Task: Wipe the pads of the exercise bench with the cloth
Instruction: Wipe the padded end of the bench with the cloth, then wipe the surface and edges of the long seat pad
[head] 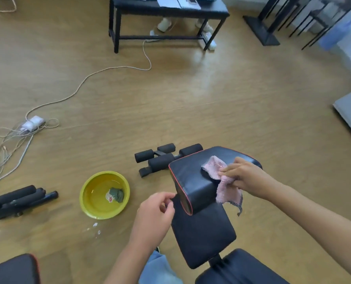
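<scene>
The black exercise bench runs from bottom right up to the middle. Its raised upper pad (193, 177) has red piping; a flat middle pad (203, 232) lies below it. My right hand (242, 177) grips a pink cloth (221, 179) and presses it on top of the upper pad; part of the cloth hangs over the pad's right side. My left hand (156, 214) hovers at the left edge of the bench, fingers loosely curled at the pad's side, holding nothing. Black foam rollers (162, 158) stick out beyond the pad.
A yellow basin (94, 210) with water and a dark green rag (117, 194) sits on the wooden floor left of the bench. Another black bench part (16, 199) lies far left. Cables and a power strip (32, 123) trail at left. A black table (166, 9) stands behind.
</scene>
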`<state>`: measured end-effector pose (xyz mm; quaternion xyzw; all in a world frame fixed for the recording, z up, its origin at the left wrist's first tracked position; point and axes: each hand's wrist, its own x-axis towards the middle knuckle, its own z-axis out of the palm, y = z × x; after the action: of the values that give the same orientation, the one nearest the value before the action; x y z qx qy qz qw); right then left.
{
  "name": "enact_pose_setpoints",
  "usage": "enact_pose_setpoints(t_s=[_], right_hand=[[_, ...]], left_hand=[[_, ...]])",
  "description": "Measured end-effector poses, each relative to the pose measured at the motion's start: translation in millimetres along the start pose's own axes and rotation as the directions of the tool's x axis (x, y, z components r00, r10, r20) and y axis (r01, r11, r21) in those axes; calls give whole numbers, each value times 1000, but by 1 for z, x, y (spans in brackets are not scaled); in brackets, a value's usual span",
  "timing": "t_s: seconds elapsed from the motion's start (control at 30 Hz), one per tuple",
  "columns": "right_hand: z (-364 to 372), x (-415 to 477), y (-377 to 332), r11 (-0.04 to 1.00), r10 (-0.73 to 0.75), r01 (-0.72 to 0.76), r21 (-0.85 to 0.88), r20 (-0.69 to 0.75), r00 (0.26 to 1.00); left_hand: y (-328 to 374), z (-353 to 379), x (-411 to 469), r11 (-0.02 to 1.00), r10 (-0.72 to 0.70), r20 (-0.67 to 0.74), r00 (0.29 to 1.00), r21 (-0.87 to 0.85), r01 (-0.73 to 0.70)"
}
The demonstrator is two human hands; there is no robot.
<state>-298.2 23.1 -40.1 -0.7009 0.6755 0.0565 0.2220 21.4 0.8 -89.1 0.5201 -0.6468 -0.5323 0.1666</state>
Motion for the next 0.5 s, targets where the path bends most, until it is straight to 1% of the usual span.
enact_pose_setpoints(t_s=[0.07,0.1,0.2,0.27,0.33,0.43,0.5], right_hand=[[4,7,-25,999,-4,9,42,-139,990],[10,14,-45,998,-19,28,50,-174,985],[43,42,-127,980,-138,165,113,-214,967],[75,66,-195,944,-223,265,195,-214,951],[114,93,-264,888,-340,382,258,-194,920],[187,134,-354,826,-487,477,300,-44,872],[241,157,-406,789,-561,529,311,14,828]], left_hand=[[-27,-16,-8,1000,-23,-22,999,-21,22],[-45,-26,-14,999,-39,-41,998,-23,38],[-115,-63,-41,992,-126,-131,983,-30,123],[-167,-95,-69,980,-198,-226,954,-35,195],[-219,-128,-102,964,-252,-327,911,-1,266],[-294,-175,-153,926,-343,-409,845,3,378],[-341,-201,-185,901,-385,-458,801,2,434]])
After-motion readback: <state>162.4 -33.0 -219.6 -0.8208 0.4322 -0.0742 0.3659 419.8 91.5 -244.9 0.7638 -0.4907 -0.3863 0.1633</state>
